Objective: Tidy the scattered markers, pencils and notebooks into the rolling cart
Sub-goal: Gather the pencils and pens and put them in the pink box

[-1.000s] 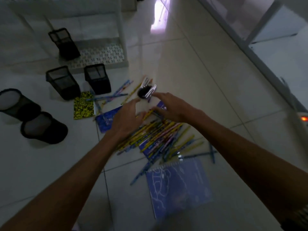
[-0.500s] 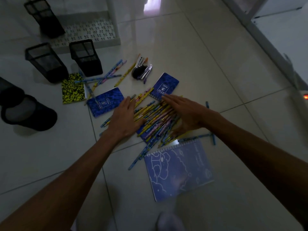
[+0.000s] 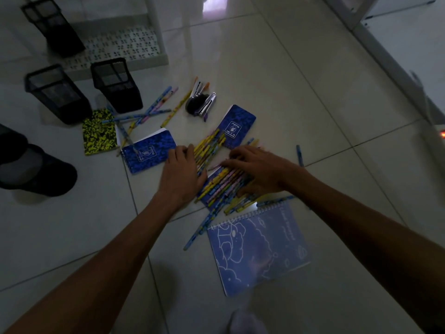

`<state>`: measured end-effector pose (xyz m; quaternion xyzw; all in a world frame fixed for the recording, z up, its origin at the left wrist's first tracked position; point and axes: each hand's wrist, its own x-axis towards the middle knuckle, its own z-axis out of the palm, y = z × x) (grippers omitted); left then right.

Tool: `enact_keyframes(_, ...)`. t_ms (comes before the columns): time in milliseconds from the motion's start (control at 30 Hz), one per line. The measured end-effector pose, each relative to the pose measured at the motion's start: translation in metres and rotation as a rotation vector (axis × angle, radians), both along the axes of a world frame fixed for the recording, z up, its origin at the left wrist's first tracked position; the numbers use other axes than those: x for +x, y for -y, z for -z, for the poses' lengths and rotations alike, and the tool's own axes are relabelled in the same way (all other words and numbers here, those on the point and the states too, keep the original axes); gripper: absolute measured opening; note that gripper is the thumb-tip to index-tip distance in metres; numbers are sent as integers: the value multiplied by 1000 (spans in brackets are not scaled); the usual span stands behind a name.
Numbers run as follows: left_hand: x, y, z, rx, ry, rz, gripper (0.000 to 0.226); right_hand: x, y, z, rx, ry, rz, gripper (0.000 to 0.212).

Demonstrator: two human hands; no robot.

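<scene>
1. The white rolling cart (image 3: 134, 60) stands on the tiled floor (image 3: 289, 97) up and to the left of the pencil pile (image 3: 220, 174), well apart from it; one black mesh holder (image 3: 51, 26) sits on its perforated bottom shelf.
2. Below and to the right of the pile lies a large pale-blue spiral notebook (image 3: 258, 247), its wire edge just beside the lowest pencils.
3. Left of the pile stand two more square mesh holders (image 3: 115, 84), with two round mesh cups (image 3: 36, 169) farther left.
4. Two small dark-blue notebooks flank the pile: one (image 3: 147, 154) at its left, one (image 3: 237, 125) at its upper right; a third seems to lie beneath the pencils. A yellow speckled notebook (image 3: 98, 132) lies farther left.
5. Above the pile, a dark tipped cup with markers (image 3: 199, 101); loose pencils (image 3: 149, 112) are strewn to its left.
6. The left hand (image 3: 183, 172) presses against the pile's left flank, fingers straight and together; the right hand (image 3: 258, 168) lies on the right side, fingers spread flat over the pencils. Neither pinches anything.
7. Judgement: the step is corralling the pile. It goes best if both palms sweep inward, low to the floor, keeping pencils parallel, before closing round a bundle; strays at the lower edge may roll on the slick tile.
</scene>
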<state>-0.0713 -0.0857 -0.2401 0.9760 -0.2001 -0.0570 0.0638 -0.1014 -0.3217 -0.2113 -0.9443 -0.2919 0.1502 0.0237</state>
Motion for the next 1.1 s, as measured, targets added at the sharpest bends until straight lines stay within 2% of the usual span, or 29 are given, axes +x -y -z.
enact_keyframes(167, -6, 0, -2, 125, 37, 27, 50, 7, 2, 6, -53, 73, -64, 78)
enact_keyframes(267, -7, 0, 2, 259, 129, 108, 17, 9, 4, 9, -69, 63, -66, 75)
enact_keyframes(333, -8, 0, 6, 360, 88, 167, 20, 8, 5, 10, -73, 49, -49, 75)
enact_keyframes(367, -9, -1, 4, 350, 81, 174, 21, 7, 4, 12, -75, 52, -39, 73)
enact_keyframes(433, -6, 1, -4, 255, -7, 118, 12, 8, 2, 15, -74, 72, -27, 67)
enact_keyframes(533, 2, 2, -10, -11, -144, -111, 40, 10, -1, 17, -72, 87, -20, 53)
enact_keyframes(600, 5, 0, -5, -142, -198, -214, 39, 11, 0, 15, -77, 105, -43, 48)
enact_keyframes(667, 5, -5, -1, -155, -196, -234, 38, 10, 2, 16, -68, 124, -64, 42)
enact_keyframes(733, 4, -10, 3, -157, -147, -176, 36, 9, 2, 19, -52, 113, -74, 46)
enact_keyframes(800, 7, -14, 3, -247, -153, -181, 28, 9, 2, 21, -32, 70, -62, 46)
enact_keyframes(967, 14, -23, -2, -488, -189, -260, 24, 6, 7, 20, 59, -11, 127, 44)
enact_keyframes(1100, 18, -28, -2, -589, -232, -349, 25, 2, 11, 18, 198, -84, 361, 44)
